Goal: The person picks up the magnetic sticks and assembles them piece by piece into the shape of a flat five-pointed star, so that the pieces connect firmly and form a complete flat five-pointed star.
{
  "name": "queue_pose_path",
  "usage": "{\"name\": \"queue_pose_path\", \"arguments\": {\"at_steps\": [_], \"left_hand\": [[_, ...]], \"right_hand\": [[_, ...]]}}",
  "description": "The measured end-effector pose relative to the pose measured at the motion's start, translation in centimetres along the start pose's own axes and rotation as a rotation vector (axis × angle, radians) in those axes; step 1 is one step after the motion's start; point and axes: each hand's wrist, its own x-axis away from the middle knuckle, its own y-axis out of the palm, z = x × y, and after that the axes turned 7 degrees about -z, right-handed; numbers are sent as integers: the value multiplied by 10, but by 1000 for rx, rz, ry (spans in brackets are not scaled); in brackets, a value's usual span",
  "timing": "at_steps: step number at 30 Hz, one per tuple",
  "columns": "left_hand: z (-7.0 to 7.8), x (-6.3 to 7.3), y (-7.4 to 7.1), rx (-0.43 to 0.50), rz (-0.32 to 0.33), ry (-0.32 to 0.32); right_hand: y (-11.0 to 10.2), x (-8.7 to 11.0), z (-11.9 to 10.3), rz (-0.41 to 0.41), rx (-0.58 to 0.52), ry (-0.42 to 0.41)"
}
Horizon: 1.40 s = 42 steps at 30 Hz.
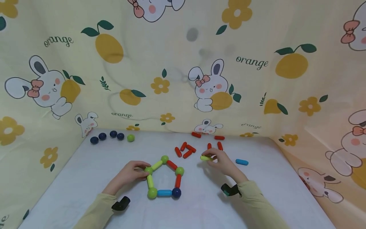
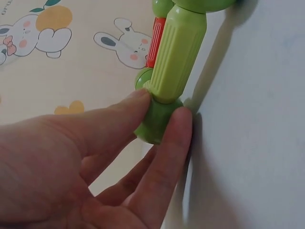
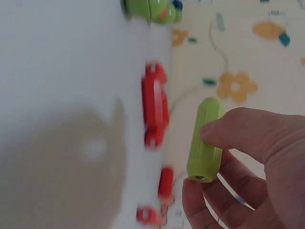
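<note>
On the table lies a five-sided ring of rods and balls, with a blue rod (image 1: pixel 164 193) along its near side and a dark blue ball (image 1: pixel 176 192) at the near right corner. My left hand (image 1: pixel 132 174) pinches the green ball (image 2: pixel 159 119) at the ring's left corner between thumb and fingers. Two yellow-green rods (image 2: pixel 178 52) meet at that ball. Off to the right of the ring, my right hand (image 1: pixel 223 161) holds a loose yellow-green rod (image 3: pixel 206 140) by thumb and fingertips, raised over the table. A small hole shows in the rod's end.
Several loose red rods (image 1: pixel 187 154) lie beyond the ring, toward the back. A blue rod (image 1: pixel 241 162) is right of my right hand. Several dark blue balls (image 1: pixel 102 136) and a green ball (image 1: pixel 130 137) sit at the back left. A printed curtain (image 1: pixel 177 47) hangs behind the table.
</note>
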Motion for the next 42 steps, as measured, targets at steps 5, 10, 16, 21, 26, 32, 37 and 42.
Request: {"name": "queue_pose_path", "arguments": {"at_steps": [5,10,16,21,26,32,37,42], "left_hand": [[-3,5,-5,10,12,-15],[-5,6,-7,20,9,-30],[-4,6,-7,31,7,-34],[-2,6,-7,32,6,-28],[-2,5,-7,35,3,-25],[0,4,-6,40,8,-32],[1,5,-5,32,38,-58],[3,6,-5,32,39,-56]], "right_hand": [[23,-7,-15,-66,-27,-87],[45,-11,-19,-127,-33,-86],[62,-14,-22,-192,-56,-48],[69,-14,-23,-219,-45,-38],[69,-15,-22,-212,-36,-49],[68,-18,-23,-214,-39,-19],[67,-20,-22,-197,-80,-3],[61,-18,-19,-187,-125,37]]}}
